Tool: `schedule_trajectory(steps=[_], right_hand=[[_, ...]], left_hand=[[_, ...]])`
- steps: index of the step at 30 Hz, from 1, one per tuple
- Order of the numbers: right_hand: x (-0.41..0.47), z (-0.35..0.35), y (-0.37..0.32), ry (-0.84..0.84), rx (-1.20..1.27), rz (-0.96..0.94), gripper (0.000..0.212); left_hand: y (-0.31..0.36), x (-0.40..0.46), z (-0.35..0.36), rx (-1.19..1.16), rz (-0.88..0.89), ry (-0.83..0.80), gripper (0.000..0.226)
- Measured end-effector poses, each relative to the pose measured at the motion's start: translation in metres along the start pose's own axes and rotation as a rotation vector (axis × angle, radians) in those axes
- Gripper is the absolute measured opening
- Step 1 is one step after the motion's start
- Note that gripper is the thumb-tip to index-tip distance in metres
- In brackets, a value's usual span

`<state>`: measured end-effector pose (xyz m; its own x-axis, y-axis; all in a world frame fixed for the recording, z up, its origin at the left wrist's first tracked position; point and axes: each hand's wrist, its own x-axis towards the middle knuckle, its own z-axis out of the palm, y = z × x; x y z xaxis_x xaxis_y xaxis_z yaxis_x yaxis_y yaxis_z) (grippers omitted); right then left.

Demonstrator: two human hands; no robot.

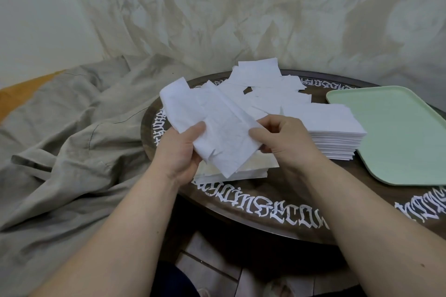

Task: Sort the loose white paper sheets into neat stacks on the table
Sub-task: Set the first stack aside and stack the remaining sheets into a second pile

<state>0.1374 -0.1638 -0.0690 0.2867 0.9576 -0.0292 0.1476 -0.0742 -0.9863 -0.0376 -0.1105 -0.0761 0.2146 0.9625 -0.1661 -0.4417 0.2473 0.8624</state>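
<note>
A pale, mottled wall and a rumpled grey cloth (67,128) frame a dark round table (265,202) with white lettering around its rim. On the table's right side lies a green tray (398,132), and just to the left of the tray, touching or nearly touching its edge, stands a tall, squared stack of paper (337,137). Behind that, toward the wall, loose sheets (260,84) lie scattered and overlapping at odd angles.

Held above the table's near-left part is a white sheet (217,128), possibly more than one; the crumpled layers are hard to count. The left hand (181,152) grips its lower left edge, thumb on top and fingers curled beneath. The right hand (282,135) pinches the lower right edge between thumb and fingers. The sheet's long axis runs from its far-left corner, which points up and away toward the wall, down to its near-right end between the hands. So most of the paper extends away and to the left of both grips.

Directly under the held sheet lies a low, flatter pile (241,171), its edges showing below the hands. That pile sits nearest the left hand, while the tall stack lies just beyond the right hand. Judging by this, the sheet would need turning to square its long axis with whichever pile it joins.
</note>
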Motion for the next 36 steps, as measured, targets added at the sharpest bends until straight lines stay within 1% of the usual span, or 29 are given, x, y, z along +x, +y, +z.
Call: schedule_trajectory(steps=[2, 5, 8, 10, 15, 18, 21, 25, 29, 33, 36], right_hand=[[0.0, -0.001, 0.0, 0.019, 0.006, -0.022, 0.003], [0.0, -0.002, 0.002, -0.021, -0.009, -0.027, 0.01], [0.0, -0.001, 0.002, -0.046, -0.035, -0.032, 0.006], [0.001, -0.001, 0.002, -0.032, -0.034, -0.034, 0.007], [0.001, -0.002, 0.003, -0.018, -0.023, -0.035, 0.008], [0.003, -0.001, 0.005, 0.041, -0.061, -0.081, 0.005], [0.004, 0.0, 0.005, 0.061, -0.076, -0.122, 0.01], [0.002, 0.005, 0.007, -0.005, -0.078, -0.105, 0.013], [0.0, 0.009, 0.007, -0.008, -0.066, -0.07, 0.012], [0.002, 0.008, 0.006, 0.04, -0.11, -0.075, 0.016], [0.003, 0.004, 0.007, 0.075, -0.057, -0.046, 0.016]], left_hand=[[0.0, 0.002, -0.003, 0.035, -0.006, 0.021, 0.026], [-0.003, 0.003, -0.005, 0.119, -0.044, 0.02, 0.029], [-0.007, 0.001, -0.002, 0.203, -0.053, -0.016, 0.023], [-0.008, 0.002, -0.001, 0.222, -0.042, -0.012, 0.019], [-0.009, 0.006, -0.005, 0.209, -0.025, 0.06, 0.017], [-0.009, 0.007, -0.004, 0.172, -0.024, 0.079, 0.02], [-0.008, 0.007, -0.004, 0.142, -0.037, 0.068, 0.022], [-0.007, 0.005, -0.003, 0.144, -0.042, 0.02, 0.023], [-0.007, 0.002, 0.001, 0.166, -0.032, -0.011, 0.02], [-0.005, 0.001, 0.001, 0.123, -0.066, -0.005, 0.019], [-0.003, 0.002, -0.001, 0.092, -0.08, -0.008, 0.021]])
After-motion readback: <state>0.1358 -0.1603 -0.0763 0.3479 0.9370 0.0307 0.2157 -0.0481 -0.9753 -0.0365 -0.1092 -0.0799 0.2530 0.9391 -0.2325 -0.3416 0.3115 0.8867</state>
